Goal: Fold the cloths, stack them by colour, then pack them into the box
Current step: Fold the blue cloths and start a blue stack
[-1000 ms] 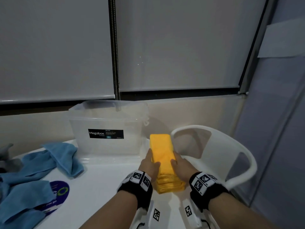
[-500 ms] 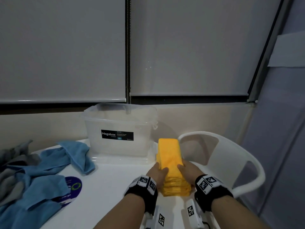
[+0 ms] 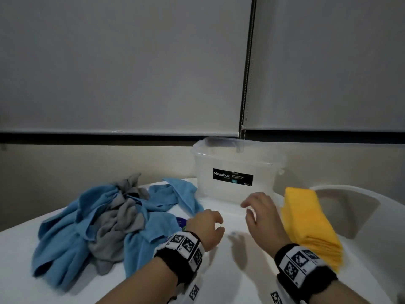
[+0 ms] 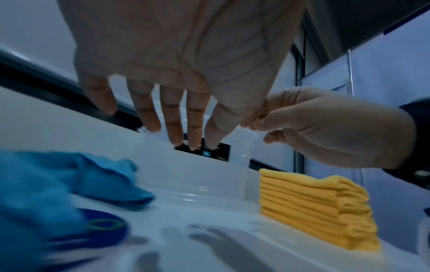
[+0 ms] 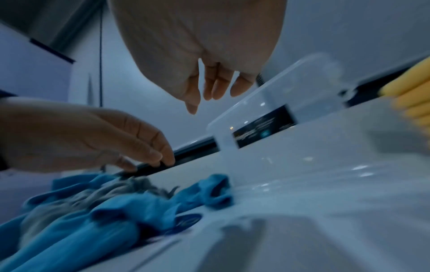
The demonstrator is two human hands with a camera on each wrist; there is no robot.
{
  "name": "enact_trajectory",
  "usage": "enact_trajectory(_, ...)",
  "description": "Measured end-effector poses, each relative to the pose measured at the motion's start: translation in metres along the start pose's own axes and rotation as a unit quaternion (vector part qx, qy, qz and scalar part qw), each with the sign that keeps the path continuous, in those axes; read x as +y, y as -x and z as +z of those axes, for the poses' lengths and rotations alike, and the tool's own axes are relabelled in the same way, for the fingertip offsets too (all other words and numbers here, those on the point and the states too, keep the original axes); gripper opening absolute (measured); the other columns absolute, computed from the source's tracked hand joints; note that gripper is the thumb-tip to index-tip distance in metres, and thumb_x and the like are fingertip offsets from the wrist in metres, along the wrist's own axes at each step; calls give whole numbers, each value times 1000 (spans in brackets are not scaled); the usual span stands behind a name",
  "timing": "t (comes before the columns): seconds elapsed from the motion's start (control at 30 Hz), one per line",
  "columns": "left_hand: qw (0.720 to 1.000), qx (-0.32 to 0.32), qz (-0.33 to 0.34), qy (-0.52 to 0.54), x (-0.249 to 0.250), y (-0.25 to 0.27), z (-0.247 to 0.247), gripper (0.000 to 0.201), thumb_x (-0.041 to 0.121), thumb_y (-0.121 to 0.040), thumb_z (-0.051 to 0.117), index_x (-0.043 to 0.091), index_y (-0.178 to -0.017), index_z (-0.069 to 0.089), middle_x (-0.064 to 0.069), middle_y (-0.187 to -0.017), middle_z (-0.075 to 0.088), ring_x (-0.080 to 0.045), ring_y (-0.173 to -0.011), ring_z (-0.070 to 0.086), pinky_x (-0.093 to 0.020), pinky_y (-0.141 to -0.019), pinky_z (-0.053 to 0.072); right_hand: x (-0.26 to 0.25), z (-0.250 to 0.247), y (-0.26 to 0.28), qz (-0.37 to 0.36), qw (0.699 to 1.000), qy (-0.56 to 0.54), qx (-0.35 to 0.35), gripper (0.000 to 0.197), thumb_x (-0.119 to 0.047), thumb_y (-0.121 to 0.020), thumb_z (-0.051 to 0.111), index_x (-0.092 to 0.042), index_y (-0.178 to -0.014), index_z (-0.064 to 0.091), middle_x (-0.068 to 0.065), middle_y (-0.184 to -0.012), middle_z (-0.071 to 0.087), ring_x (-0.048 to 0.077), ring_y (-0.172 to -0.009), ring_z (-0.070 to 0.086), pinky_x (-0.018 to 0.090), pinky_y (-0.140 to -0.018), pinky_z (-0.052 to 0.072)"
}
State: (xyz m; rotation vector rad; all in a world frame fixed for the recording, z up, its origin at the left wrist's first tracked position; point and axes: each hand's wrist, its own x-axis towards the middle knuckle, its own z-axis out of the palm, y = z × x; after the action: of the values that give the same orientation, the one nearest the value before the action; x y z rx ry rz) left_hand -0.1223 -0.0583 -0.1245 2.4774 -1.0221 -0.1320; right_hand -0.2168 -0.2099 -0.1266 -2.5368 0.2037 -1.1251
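Both hands above the tabletop [image 3: 230, 270], empty. Left hand [image 3: 206, 229] near the middle, fingers loosely extended, spread in the left wrist view, touching nothing. Right hand [image 3: 263, 216] just beside it, fingers relaxed and slightly bent, clear of the yellow stack [image 3: 306, 224].

Yellow stack: folded cloths, squared up, at the tabletop's right edge, right of the right hand. Roughly eight layers show in the left wrist view.

Box [image 3: 236, 172]: clear plastic, black label on its front wall, no lid on, at the far edge of the tabletop, just left of the stack's far end. Whether anything lies inside: cannot tell.

Blue cloths [image 3: 65, 238]: unfolded, heaped on the left part of the tabletop, one trailing toward the box. Grey cloths [image 3: 122, 218] tangled into the same heap.

Dark blue disc [image 4: 102, 228] half under the heap's near edge, by the left hand.

White chair [image 3: 361, 207] beyond the right edge, behind the stack.
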Motion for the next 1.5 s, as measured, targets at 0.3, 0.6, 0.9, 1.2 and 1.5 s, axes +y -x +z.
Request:
enact_trajectory(0.3,956,68,-179,-223,-125,58,-62,55,52,-77,56,31,-126,40,-2,-144,29,-31,-138,19,-63,-106,19,-104,135,-3,-71,916,27,-394,28,-26,-90,53,-31,-113,69,0,-153,26,30,-137,27,37,-112,26)
enact_trajectory(0.6,952,-19,-249,-177,-168,61,-65,120,84,-56,57,43,-147,-9,2,-159,-11,-33,-146,0,-70,-108,9,-134,124,-34,-19,960,-4,-279,14,-16,-86,49,-15,-85,63,3,-93,64,24,-91,59,28,-79,42)
enact_trajectory(0.9,959,-39,-193,-206,-163,64,-60,86,76,-66,48,33,-139,29,2,-146,32,-25,-135,31,-65,-106,18,-126,7,-91,56,991,-83,-86,23,-2,-86,51,-21,-99,48,-2,-83,55,12,-76,53,17,-63,41)
enact_trajectory(1.2,996,-37,-12,-84,-107,88,-46,74,64,-70,55,37,-136,33,11,-143,33,-16,-133,34,-59,-110,15,-125,-67,-101,86,995,-51,-23,29,2,-87,42,-15,-93,66,2,-97,59,17,-92,52,25,-77,37)
enact_trajectory(1.5,993,29,-59,-97,-82,87,-28,20,29,-86,46,21,-99,60,0,-105,67,-26,-105,61,-34,-88,44,-136,-75,-92,102,995,-17,-16,30,-16,-90,48,-20,-61,43,-2,-62,46,14,-60,43,29,-53,33)
